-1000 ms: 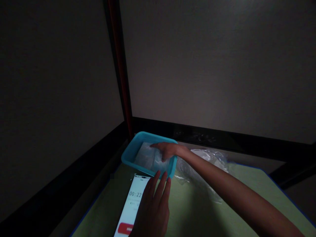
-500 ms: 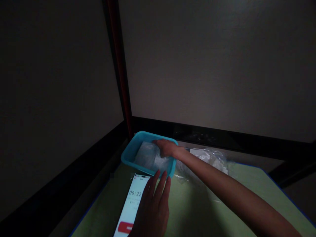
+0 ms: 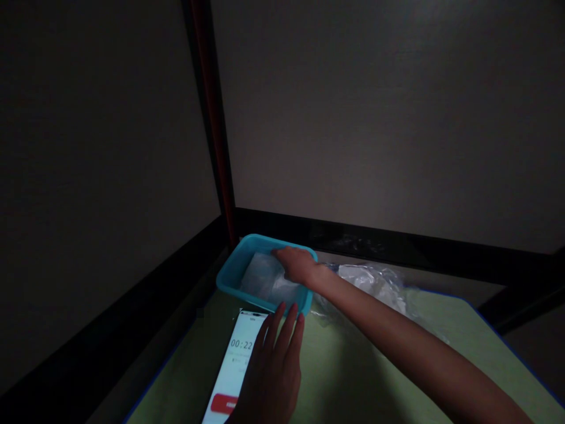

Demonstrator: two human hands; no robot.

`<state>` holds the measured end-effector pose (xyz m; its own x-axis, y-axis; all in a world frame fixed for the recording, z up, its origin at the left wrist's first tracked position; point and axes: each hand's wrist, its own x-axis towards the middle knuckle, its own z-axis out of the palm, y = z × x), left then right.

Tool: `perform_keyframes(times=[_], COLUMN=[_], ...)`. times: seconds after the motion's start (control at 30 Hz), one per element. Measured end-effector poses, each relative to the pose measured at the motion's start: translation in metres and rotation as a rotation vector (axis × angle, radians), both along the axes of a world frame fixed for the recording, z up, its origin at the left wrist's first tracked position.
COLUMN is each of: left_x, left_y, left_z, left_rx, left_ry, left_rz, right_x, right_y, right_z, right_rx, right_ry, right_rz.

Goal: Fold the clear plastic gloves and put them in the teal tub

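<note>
A blue plastic basket (image 3: 229, 288) stands on the table, with clear plastic packets (image 3: 260, 277) lying flat inside. My right hand (image 3: 298, 265) reaches over its right side, fingers curled down against the packets. What those fingers hold, if anything, is hidden. Close to the near rim, my left hand (image 3: 276, 368) is open, its fingers stretched out and tips at the basket's edge. Partly beneath that hand lies a phone (image 3: 236, 365) with a lit timer screen reading 00:22.
Crumpled clear plastic bags (image 3: 375, 282) with white contents lie right of the basket, behind my right forearm. The green tabletop (image 3: 326, 377) has a blue edge. Walls (image 3: 375, 135) meet in a corner behind, and a dark red post (image 3: 216, 129) runs up there.
My right hand has shifted very slightly left within the basket. My left hand, the basket and the phone stay nearly where they were.
</note>
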<state>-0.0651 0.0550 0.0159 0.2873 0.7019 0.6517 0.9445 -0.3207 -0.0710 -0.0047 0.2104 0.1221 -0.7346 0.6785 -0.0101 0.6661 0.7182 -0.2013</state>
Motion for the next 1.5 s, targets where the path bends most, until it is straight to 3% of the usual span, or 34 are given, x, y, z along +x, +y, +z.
perform_keyframes(times=[0.13, 0.27, 0.4, 0.57, 0.83, 1.13, 1.27, 1.5], left_x=[0.000, 0.001, 0.000, 0.000, -0.002, -0.009, -0.014, -0.002], left_y=[0.000, 0.001, 0.002, 0.005, 0.020, 0.029, 0.034, 0.019], left_z=[0.002, 0.004, 0.005, 0.004, 0.002, 0.002, 0.000, -0.006], left_rx=[-0.006, 0.010, 0.031, 0.020, 0.025, 0.081, 0.086, 0.005], left_ry=[0.026, 0.042, 0.060, 0.053, 0.009, 0.016, -0.023, -0.161], left_rz=[0.028, 0.040, 0.051, 0.035, 0.010, -0.006, -0.015, -0.155], right_x=[-0.001, -0.004, -0.002, 0.014, 0.064, 0.152, 0.191, 0.216], right_y=[-0.002, -0.004, -0.002, 0.005, -0.004, -0.037, -0.062, -0.109], right_z=[0.007, 0.003, 0.000, 0.012, 0.030, 0.035, 0.015, -0.056], right_rx=[0.033, 0.045, 0.091, 0.191, 0.263, 0.223, 0.117, 0.069], right_ry=[-0.179, -0.279, -0.274, -0.169, -0.077, -0.090, -0.074, 0.061], right_rz=[-0.047, -0.034, -0.015, -0.020, -0.084, -0.280, -0.331, -0.293])
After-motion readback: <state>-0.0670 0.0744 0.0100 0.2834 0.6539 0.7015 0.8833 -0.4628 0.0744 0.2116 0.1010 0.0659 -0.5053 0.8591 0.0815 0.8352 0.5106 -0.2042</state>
